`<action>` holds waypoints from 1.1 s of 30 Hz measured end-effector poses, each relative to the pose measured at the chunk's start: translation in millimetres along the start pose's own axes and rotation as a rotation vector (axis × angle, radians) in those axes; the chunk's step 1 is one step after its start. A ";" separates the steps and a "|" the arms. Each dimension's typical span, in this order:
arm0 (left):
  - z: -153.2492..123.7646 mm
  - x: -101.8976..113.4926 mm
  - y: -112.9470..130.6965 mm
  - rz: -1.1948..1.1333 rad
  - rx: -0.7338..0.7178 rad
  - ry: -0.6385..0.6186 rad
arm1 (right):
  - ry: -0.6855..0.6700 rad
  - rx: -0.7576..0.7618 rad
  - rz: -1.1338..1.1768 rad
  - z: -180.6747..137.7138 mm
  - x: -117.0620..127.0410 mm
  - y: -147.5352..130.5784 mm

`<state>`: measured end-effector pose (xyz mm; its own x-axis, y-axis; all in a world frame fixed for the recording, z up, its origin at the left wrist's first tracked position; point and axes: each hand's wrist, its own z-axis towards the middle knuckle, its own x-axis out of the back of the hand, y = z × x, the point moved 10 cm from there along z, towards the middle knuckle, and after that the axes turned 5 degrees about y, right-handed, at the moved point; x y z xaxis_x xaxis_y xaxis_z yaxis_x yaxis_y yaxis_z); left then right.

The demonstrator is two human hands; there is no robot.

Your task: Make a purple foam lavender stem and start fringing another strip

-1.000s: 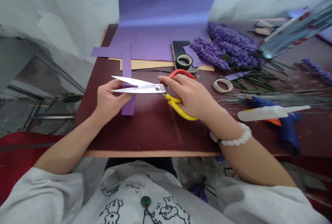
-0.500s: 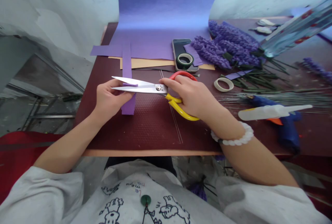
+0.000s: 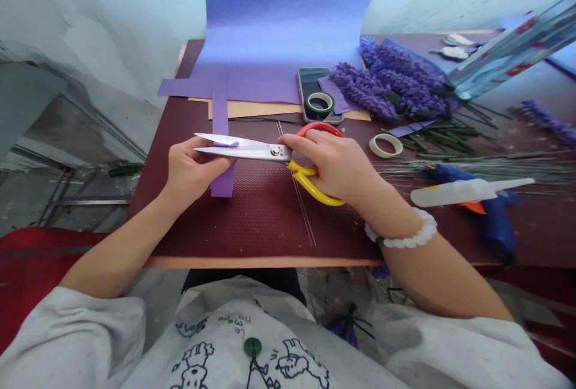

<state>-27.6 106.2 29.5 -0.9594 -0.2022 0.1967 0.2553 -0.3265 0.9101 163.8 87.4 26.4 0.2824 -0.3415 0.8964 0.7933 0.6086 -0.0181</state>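
My right hand (image 3: 337, 164) grips a pair of scissors (image 3: 258, 151) with one red and one yellow handle, fingers wrapped round the handles. The blades point left and stand slightly apart. Between them shows a small piece of purple paper (image 3: 226, 144), which my left hand (image 3: 191, 167) pinches between thumb and fingers; part of it is hidden by the blades. Beneath lies a long purple paper strip (image 3: 220, 107), running toward me, its near end (image 3: 222, 186) showing below my left thumb. Whether the pinched piece is separate from this strip I cannot tell.
A large purple sheet (image 3: 261, 71) curves up the wall. A phone (image 3: 310, 80) carries a green tape roll (image 3: 319, 104). To the right are purple flower stalks (image 3: 391, 83), a cream tape ring (image 3: 386, 146), a white bottle (image 3: 450, 194), a blue glue gun (image 3: 495, 227) and thin wires (image 3: 299, 197).
The scissor blades have come slightly closer together around the purple paper. Both hands stay nearly in place.
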 end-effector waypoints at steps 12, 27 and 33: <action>1.0 -2.8 4.9 -0.026 -0.038 -0.018 | 0.037 0.002 -0.021 0.5 1.8 1.7; -0.6 -5.3 -1.1 -0.128 0.015 -0.047 | 0.040 -0.007 -0.033 0.0 1.8 1.3; -2.6 -16.3 -4.6 -0.216 0.120 -0.159 | 0.043 0.000 0.073 3.0 -3.3 4.0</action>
<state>-12.8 108.6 21.2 -0.9991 0.0102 0.0400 0.0366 -0.2331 0.9718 164.4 93.1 24.6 0.3626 -0.3271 0.8727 0.7698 0.6330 -0.0826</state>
